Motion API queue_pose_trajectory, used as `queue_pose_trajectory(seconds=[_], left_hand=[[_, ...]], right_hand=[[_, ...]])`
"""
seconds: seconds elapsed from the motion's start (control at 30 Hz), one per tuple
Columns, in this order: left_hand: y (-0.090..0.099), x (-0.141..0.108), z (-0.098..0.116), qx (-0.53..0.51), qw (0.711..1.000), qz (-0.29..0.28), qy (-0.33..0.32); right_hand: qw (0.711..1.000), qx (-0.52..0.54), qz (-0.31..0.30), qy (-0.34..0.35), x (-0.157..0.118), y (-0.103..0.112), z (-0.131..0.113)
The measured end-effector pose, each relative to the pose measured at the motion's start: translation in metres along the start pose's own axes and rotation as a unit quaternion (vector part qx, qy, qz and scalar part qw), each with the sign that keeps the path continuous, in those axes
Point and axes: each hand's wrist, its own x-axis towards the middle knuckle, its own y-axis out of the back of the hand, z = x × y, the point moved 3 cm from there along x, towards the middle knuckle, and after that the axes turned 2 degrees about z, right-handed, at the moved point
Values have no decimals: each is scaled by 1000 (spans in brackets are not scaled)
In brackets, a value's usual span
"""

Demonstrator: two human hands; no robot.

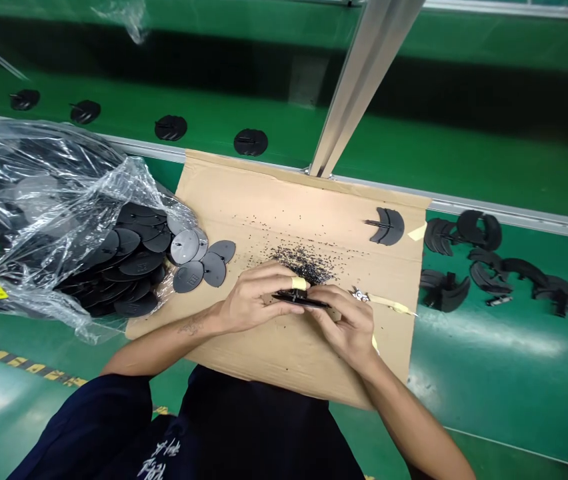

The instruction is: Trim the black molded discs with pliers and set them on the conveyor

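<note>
Over the front half of a cardboard sheet (274, 353), my left hand (257, 298) is closed on the left side of a thin black plastic part (294, 299), with yellow tape round one finger. My right hand (347, 321) grips the same part at its right end. The part is seen nearly edge-on, and the fingers cover much of it. Just beyond the hands lies a pile of tiny black pieces (309, 263), scattered outward over the cardboard. Several flat black discs (214, 269) rest left of my left hand.
At left, a clear plastic bag (49, 187) spills black discs. A curved black part (389, 227) lies on the cardboard; a tool with yellow tape (389, 305) is right of my hands. More curved parts (489, 273) lie at right. A metal post (359, 87) rises behind.
</note>
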Motion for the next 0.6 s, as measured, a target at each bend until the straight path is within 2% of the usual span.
queue_pose_trajectory(seconds=[0.3,0.6], left_hand=[[0,0,2,8,1000,-17,-10],[-2,0,2,10,999,7,-44]], right_hand=[[999,37,16,37,2,-2,-4],[998,35,10,58,3,-5,-9]])
